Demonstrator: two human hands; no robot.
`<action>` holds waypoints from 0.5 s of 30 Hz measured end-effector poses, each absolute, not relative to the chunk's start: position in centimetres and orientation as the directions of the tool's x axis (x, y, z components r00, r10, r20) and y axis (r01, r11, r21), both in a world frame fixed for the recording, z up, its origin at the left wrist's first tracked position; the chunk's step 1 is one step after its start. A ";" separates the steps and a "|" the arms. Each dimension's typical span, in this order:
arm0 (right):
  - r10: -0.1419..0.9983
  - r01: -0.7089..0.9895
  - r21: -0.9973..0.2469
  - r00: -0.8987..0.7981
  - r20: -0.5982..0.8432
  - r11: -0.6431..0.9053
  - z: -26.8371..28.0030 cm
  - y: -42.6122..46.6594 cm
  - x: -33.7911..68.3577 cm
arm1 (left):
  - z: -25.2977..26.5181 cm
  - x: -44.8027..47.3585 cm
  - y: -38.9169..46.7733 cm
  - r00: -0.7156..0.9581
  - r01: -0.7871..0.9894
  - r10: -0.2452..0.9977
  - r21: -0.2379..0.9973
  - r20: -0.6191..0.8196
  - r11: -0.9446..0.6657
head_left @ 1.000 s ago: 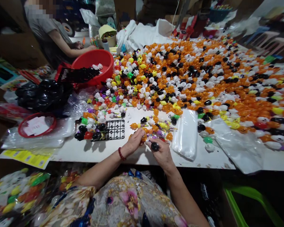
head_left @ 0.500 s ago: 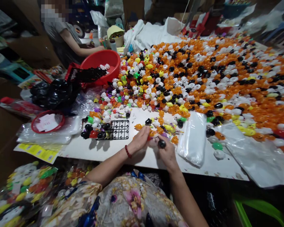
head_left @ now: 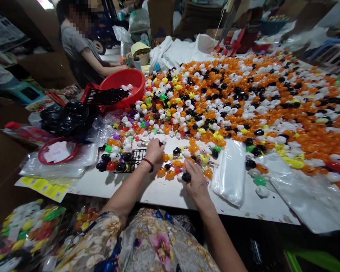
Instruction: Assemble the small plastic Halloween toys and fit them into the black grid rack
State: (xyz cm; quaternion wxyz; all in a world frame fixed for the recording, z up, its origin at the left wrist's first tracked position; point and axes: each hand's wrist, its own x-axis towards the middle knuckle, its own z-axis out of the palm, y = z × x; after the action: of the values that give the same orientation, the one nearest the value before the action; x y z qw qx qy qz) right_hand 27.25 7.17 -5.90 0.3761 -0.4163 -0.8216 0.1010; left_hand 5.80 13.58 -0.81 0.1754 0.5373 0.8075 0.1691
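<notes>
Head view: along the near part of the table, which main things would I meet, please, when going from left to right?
Small red basket, black grid rack, left hand's grip, right hand's grip, stack of clear bags, loose clear bag.

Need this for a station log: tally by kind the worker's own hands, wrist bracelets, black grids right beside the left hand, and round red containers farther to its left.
2 hands: left hand, right hand
1 bracelet, on the left wrist
1 black grid
2 round red containers: large tub, small basket
Total: 6
</notes>
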 end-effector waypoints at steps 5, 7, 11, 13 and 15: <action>0.738 0.684 -0.340 -0.441 0.511 0.645 -5.7 7.7 25.7 | -0.7 8.7 10.9 0.149 0.523 0.961 0.843 -0.233 0.124; 0.753 0.685 -0.363 -0.430 0.499 0.631 -5.7 7.9 25.6 | -0.9 8.7 11.4 0.104 0.509 0.976 0.853 -0.191 0.112; 0.798 0.618 -0.512 -0.392 0.458 0.597 -5.6 7.6 26.0 | -1.2 6.6 15.0 -0.338 0.657 0.940 0.705 -0.039 0.266; 0.818 0.567 -0.590 -0.380 0.432 0.575 -5.5 7.0 26.3 | -1.1 5.2 16.8 -0.466 0.663 0.884 0.651 -0.028 0.370; 0.837 0.525 -0.653 -0.364 0.408 0.547 -5.4 6.3 26.5 | -1.2 4.1 18.0 -0.540 0.647 0.840 0.612 -0.054 0.455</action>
State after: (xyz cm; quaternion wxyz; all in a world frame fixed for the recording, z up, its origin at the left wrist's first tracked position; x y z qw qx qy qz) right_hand 26.52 6.28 -5.42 0.3689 -0.4266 -0.7982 0.2116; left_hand 4.08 18.00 -1.16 0.1778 0.4454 0.8343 0.2719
